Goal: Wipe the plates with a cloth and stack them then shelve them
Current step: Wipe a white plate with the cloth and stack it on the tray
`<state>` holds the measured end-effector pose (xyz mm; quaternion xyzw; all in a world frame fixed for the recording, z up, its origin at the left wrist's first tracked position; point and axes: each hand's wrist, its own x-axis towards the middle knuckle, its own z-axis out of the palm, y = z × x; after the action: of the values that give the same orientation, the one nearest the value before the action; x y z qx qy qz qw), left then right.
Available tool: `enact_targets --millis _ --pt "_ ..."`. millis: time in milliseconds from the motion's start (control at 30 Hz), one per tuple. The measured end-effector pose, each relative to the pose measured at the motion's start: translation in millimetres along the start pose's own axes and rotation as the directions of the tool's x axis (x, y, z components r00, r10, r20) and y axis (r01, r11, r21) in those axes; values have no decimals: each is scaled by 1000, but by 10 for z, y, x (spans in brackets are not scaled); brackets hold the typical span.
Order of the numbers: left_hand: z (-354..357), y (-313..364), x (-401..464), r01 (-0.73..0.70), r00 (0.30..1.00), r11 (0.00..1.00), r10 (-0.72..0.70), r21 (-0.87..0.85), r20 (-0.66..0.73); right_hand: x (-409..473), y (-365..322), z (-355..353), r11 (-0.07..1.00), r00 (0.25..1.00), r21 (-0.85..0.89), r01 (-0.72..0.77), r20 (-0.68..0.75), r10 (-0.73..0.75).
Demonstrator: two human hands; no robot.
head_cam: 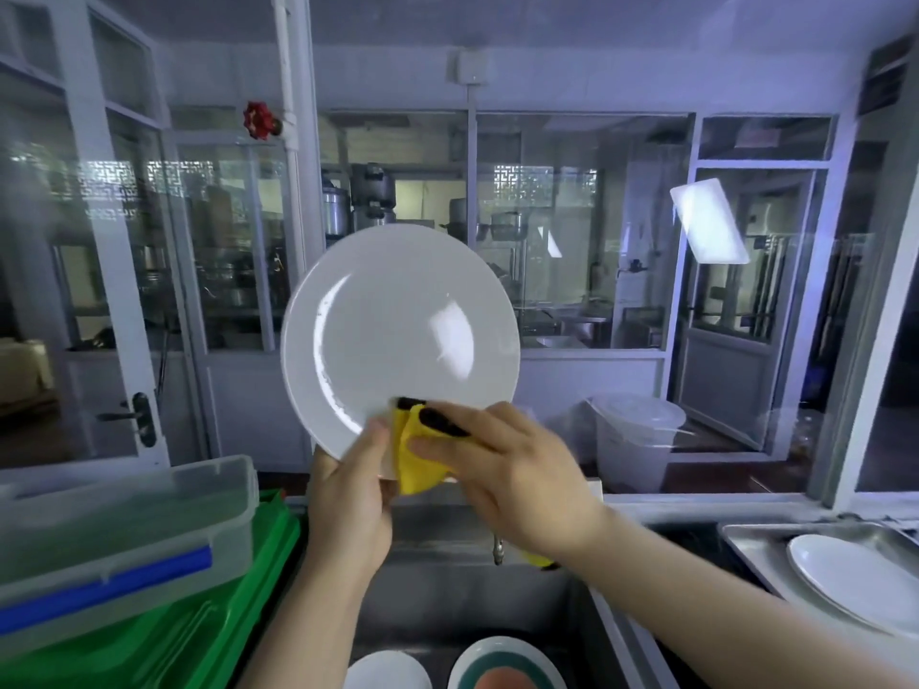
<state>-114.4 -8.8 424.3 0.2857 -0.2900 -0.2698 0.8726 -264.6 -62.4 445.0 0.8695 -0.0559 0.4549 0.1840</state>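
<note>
I hold a white round plate (398, 335) upright in front of me, its face toward the camera. My left hand (350, 494) grips its lower rim, thumb on the front. My right hand (507, 469) holds a yellow cloth (415, 464) with dark patches against the plate's bottom edge, fingers curled over the cloth. A white plate (855, 579) lies in a steel tray (746, 539) at the right. Two more plates sit low in the sink: a white one (388, 673) and one with a green ring (507, 663).
A clear lidded box (119, 529) with a blue clip rests on green crates (199, 639) at the left. The steel sink (447, 579) is below my hands. Glass partitions and a door stand behind; a white bucket (636, 440) sits beyond the counter.
</note>
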Motion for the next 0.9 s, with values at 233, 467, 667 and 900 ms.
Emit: enact_targets --millis 233,467,667,900 --pt "-74 -44 -72 30 996 995 -37 95 79 435 490 -192 871 875 -151 -467 -220 431" --pt "-111 -44 -42 23 996 998 -28 61 89 181 -2 112 996 996 5 -87 -23 87" --pt "-186 -47 -43 -7 976 961 -54 276 210 537 538 -22 811 803 -62 -582 -205 560" --pt "-181 27 -2 -97 975 900 2 425 220 598 89 153 986 978 -38 -165 -133 158"
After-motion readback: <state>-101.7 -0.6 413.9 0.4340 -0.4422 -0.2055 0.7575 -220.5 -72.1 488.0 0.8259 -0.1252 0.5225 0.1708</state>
